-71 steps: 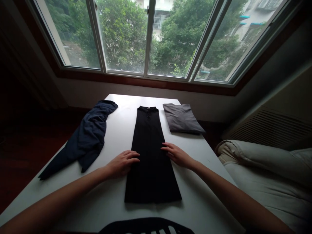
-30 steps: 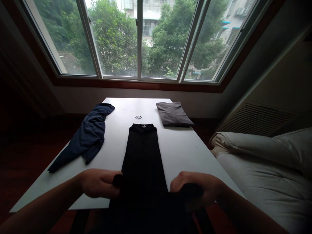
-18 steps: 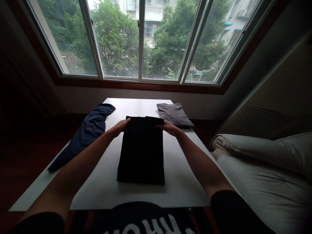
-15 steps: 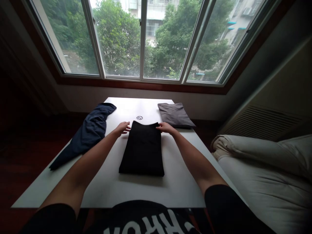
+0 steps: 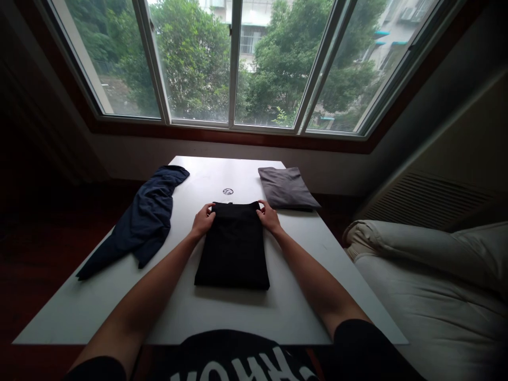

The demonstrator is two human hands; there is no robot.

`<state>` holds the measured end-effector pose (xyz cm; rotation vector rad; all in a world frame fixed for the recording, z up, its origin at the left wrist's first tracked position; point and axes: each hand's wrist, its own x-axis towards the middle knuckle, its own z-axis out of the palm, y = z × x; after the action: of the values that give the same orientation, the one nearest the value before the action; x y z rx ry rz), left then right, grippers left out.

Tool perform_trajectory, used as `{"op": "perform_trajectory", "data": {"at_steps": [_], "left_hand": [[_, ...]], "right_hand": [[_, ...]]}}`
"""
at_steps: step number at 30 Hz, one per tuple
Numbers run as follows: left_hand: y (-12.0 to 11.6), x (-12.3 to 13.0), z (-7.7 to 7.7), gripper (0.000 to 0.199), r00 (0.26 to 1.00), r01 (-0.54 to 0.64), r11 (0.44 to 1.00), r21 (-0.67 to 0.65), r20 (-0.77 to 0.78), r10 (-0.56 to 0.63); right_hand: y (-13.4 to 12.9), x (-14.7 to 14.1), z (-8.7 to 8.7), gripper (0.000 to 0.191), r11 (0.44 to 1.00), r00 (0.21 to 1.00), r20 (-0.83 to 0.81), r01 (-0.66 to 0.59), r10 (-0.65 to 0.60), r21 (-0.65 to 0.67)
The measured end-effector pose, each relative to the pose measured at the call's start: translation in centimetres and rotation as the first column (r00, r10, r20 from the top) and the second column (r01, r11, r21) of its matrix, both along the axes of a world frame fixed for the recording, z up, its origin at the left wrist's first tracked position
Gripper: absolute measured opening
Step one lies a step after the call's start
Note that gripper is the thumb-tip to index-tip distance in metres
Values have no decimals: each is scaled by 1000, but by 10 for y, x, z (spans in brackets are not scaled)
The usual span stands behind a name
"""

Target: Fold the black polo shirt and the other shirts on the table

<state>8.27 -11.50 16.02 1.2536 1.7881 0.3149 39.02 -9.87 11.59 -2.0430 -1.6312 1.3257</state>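
A black garment (image 5: 233, 248), folded in half into a rectangle, lies in the middle of the white table (image 5: 286, 312). My left hand (image 5: 203, 219) pinches its far left corner, fingers curled over the edge. On the far right corner, my right hand (image 5: 269, 217) holds the cloth the same way. Both forearms stretch out along the sides of the garment.
A crumpled dark blue garment (image 5: 145, 219) lies at the table's left, hanging over the edge. A folded grey garment (image 5: 286, 188) sits at the far right, with a small round mark (image 5: 227, 191) on the tabletop between them. A pale sofa (image 5: 428, 280) stands to the right, windows behind.
The long black garment was lifted by its near end and folded over onto its far end. My hands then settled on the far corners and now grip them.
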Motion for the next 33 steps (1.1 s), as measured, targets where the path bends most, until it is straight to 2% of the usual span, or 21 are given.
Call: {"op": "perform_trajectory", "data": {"at_steps": [3,5,8,11,13,17,21,23,26,30,32,33], "left_hand": [[1,-5,5,48,1000,-4,999,-38,-14,3],[1,-6,10,50,997,27,994,-106,-63,-34],[-4,-10,19,58,989,131,975,-179,-48,-141],[-15,-21,32,68,975,216,948,-234,104,-196],[-22,-30,45,74,950,255,919,-301,255,-180],[-32,-43,82,79,859,370,805,-463,501,-107],[-40,-51,116,58,731,531,677,-509,679,-63],[-43,-57,126,53,670,586,635,-504,741,-31],[-47,-65,134,52,588,670,563,-485,809,-3],[-50,-71,146,56,502,799,396,-453,864,-24],[-51,-70,153,57,492,833,322,-450,869,-58],[-50,-70,157,57,490,845,293,-447,867,-92]], "right_hand": [[0,-2,11,49,998,995,-79,66,-67,-24],[1,-3,19,50,974,966,-192,135,-170,-182],[-2,2,33,52,885,880,-340,168,-333,-434],[-15,17,53,54,848,833,-434,76,-343,-524],[-28,30,70,52,826,804,-527,-83,-275,-557],[-55,52,108,46,759,660,-740,-415,-129,-502],[-81,57,135,56,599,523,-848,-653,-87,-465],[-92,53,143,60,559,476,-876,-707,-75,-433],[-104,47,150,60,558,443,-895,-731,-52,-394],[-108,45,163,53,531,423,-905,-779,53,-333],[-110,45,174,49,553,415,-898,-787,148,-272],[-112,44,180,46,590,431,-876,-773,218,-233]]}}
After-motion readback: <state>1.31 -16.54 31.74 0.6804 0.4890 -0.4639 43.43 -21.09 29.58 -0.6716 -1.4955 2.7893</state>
